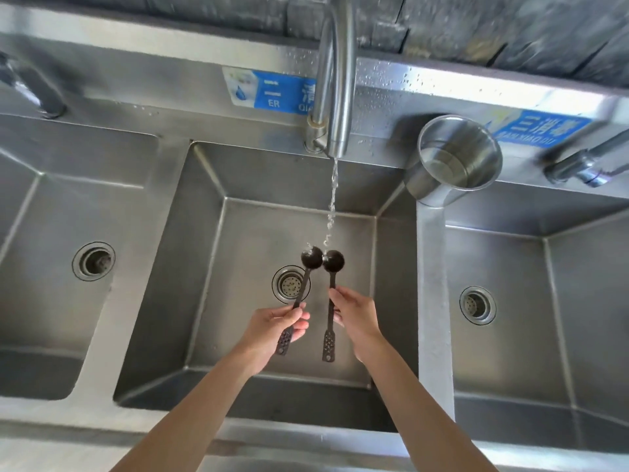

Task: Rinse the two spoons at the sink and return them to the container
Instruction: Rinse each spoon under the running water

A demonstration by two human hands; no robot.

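Spoons are gripped by their handles, left spoon (310, 258) in the left hand (272, 327), right spoon (333, 262) in the right hand (354, 315), under the water stream (333, 195). Wet handles could be dropped into the sink (204, 233)

We are in a commercial kitchen's washing-up station: a stainless-steel three-basin sink unit (430, 284) spreads to either side of our hands, with a gooseneck tap (335, 80) running beyond them, blue printed labels (272, 92) on the steel splashback, and a steel utensil container (456, 161) up past our right hand (357, 315).
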